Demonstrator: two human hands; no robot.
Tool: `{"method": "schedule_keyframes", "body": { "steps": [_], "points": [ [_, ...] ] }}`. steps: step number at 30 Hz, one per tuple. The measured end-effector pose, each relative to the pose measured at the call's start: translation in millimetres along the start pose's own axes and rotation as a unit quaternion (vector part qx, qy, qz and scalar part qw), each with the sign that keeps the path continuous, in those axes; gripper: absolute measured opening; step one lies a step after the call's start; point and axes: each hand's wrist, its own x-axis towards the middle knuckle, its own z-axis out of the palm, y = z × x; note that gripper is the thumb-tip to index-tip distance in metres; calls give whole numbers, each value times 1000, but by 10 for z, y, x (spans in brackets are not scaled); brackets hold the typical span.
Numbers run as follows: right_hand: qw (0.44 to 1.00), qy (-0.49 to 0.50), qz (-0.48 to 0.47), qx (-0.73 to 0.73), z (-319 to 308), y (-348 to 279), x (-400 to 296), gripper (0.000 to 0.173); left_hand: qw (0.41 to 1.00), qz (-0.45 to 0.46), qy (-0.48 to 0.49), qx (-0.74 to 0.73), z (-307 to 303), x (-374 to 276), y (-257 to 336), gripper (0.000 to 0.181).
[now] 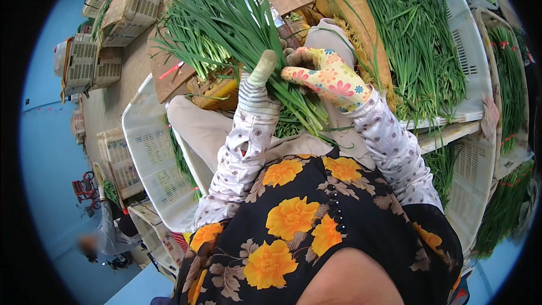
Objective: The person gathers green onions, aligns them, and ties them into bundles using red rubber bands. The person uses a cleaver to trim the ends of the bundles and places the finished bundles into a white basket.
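Observation:
My left hand [259, 84], in a striped knit glove, is wrapped around a bunch of garlic chives [250, 44], its thumb pointing up along the leaves. The long leaves fan up and to the left; the pale stalk ends point down towards my lap. Against the right side of this bunch rest the thumb and fingertips of my right hand [328, 77], in a yellow floral glove; whether they pinch any stalks is hidden. A pile of garlic chives [199, 29] lies just beyond, on a brown board [169, 82].
At right, a white plastic crate [465, 55] holds loose chives [410, 42]; tied bundles [506, 89] stand farther right. Another white crate [148, 152] is at my left. A red strip [171, 70] lies on the board. Stacked crates [131, 12] and a person [112, 237] are at far left.

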Motion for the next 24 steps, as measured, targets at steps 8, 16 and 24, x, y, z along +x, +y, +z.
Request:
{"method": "schedule_keyframes", "body": {
  "steps": [8, 16, 24],
  "points": [
    [991, 41, -66, 106, 114, -52, -50, 26, 998, 4, 11, 55, -137, 82, 73, 24],
    [933, -240, -220, -151, -99, -310, -306, 19, 979, 159, -86, -91, -180, 55, 503, 38],
    [832, 151, -402, -351, 239, -354, -221, 18, 965, 200, -130, -108, -214, -45, 658, 50]
  ]
}}
